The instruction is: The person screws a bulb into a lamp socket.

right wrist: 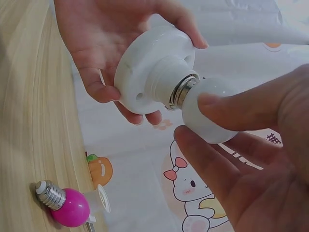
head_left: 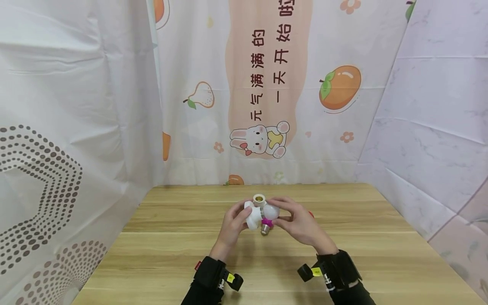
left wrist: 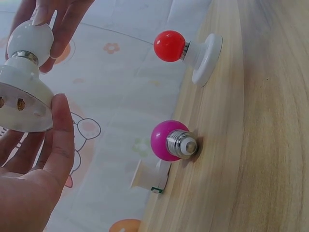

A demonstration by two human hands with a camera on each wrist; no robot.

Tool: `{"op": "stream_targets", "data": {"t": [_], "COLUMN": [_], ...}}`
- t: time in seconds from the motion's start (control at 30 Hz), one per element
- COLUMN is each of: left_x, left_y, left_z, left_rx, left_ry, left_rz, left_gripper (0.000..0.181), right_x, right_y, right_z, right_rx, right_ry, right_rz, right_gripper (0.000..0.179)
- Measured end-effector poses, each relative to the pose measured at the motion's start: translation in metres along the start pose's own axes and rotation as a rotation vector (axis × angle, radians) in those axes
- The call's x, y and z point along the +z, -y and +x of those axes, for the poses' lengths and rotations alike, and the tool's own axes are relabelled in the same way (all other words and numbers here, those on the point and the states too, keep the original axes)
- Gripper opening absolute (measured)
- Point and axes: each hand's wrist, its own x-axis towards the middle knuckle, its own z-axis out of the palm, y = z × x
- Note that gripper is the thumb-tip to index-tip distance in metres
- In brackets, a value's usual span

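Above the wooden table, my left hand (head_left: 230, 226) grips a round white lamp holder (right wrist: 137, 72) by its wide base, thumb on one side and fingers on the other. Between thumb and fingers, my right hand (head_left: 301, 222) holds a white light bulb (right wrist: 215, 113). The bulb's metal screw end sits at the socket mouth, with part of its thread showing. In the left wrist view, the underside of the holder shows brass contacts (left wrist: 21, 104). A magenta bulb (left wrist: 166, 140) lies on the table beyond the hands, silver screw cap toward me.
Near the magenta bulb stands another white lamp holder (head_left: 259, 199), its brass-lined socket facing up. To the right, a red bulb (left wrist: 169, 46) is fitted in a white lamp holder (left wrist: 210, 60) on the wooden table (head_left: 164, 254). Printed curtains (head_left: 190, 140) hang behind and at both sides.
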Motion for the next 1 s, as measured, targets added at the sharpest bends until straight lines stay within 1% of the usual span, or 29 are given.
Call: {"op": "stream_targets", "data": {"t": [0.57,0.8,0.9,1.0], "left_x": [0.0006,0.002,0.002,0.0018], "left_y": [-0.0017,-0.0026,-0.0027,-0.0028], "left_z": [0.0007,0.0014,0.0011,0.0006], "left_rx": [0.003,0.008,0.013,0.018], "left_ry": [0.001,-0.001,0.005,0.012], "left_rz": [0.005,0.005,0.005,0.008], "left_gripper": [0.048,0.046,0.046,0.047], "right_x": [-0.002,-0.0015,-0.0011,-0.0004], "right_y": [-0.0005,-0.0002,0.0012,0.0017], "right_z": [-0.0009,-0.0016,-0.0014,-0.001], "right_rx": [0.03,0.078,0.116,0.156], "right_ry": [-0.024,-0.048,-0.047,-0.038], "right_rz": [-0.055,-0.084,-0.06,0.002], "right_gripper": [0.049,0.047,0.048,0.049]}}
